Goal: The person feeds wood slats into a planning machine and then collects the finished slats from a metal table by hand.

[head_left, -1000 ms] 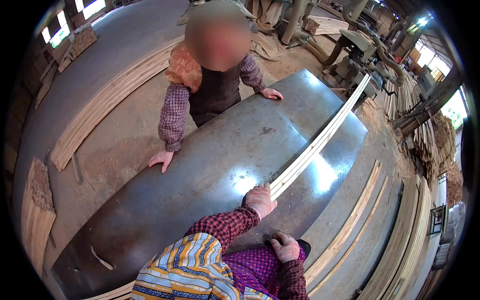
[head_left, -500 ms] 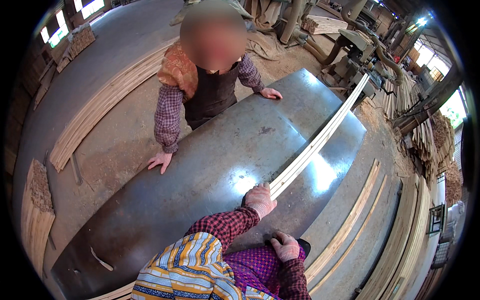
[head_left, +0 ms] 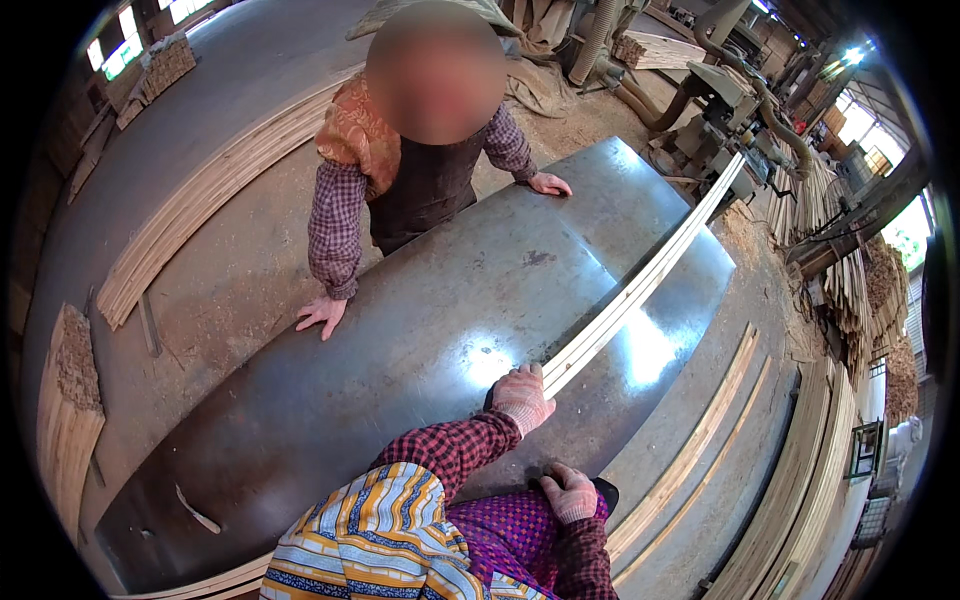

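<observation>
My left hand (head_left: 524,400), in a pale knitted glove with pinkish stains, is closed around the near end of long, narrow pale wood strips (head_left: 640,290). They lie side by side across a large dark metal table (head_left: 400,370), and their far ends reach the machine at the back right. Beside the table's near edge, my right hand (head_left: 570,493), gloved too, rests against my purple patterned apron (head_left: 510,530). Its fingers are loosely bent and partly hidden, and I see nothing held in them.
Across the table a person in a dark apron (head_left: 430,190) rests both hands on its edge. A woodworking machine (head_left: 710,130) with hoses stands at the back right. Loose strips (head_left: 690,440) and stacked boards (head_left: 790,490) lie right; timber bundles (head_left: 210,200) lie left. A wood sliver (head_left: 198,510) sits on the table.
The view has shifted slightly. My left hand keeps its grip on the strips and my right hand stays in place. The other person's hands remain on the table edge.
</observation>
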### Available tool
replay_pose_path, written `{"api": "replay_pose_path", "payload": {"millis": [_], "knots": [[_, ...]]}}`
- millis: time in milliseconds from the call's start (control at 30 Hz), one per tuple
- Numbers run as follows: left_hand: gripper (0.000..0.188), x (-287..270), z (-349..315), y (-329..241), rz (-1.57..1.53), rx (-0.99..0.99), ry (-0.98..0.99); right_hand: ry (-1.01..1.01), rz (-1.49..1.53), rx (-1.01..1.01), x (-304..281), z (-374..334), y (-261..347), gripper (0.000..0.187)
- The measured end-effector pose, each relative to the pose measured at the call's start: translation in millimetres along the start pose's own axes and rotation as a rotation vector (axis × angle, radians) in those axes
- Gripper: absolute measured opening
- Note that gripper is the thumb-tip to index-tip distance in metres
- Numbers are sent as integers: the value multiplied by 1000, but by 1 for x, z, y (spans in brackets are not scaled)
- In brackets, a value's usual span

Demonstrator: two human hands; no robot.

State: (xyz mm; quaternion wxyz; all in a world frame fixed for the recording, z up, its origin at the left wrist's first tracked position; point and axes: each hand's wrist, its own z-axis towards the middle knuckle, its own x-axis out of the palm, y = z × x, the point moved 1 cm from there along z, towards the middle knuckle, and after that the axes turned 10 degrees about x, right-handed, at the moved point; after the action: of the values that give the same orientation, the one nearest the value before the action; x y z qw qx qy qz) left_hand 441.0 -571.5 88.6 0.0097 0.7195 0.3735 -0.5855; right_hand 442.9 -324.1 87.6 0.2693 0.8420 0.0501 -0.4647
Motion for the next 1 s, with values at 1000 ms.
{"api": "replay_pose_path", "payload": {"millis": [1000], "knots": [[70, 4, 3, 0, -7, -6, -6, -9, 34, -17, -2, -1, 1, 40]]}}
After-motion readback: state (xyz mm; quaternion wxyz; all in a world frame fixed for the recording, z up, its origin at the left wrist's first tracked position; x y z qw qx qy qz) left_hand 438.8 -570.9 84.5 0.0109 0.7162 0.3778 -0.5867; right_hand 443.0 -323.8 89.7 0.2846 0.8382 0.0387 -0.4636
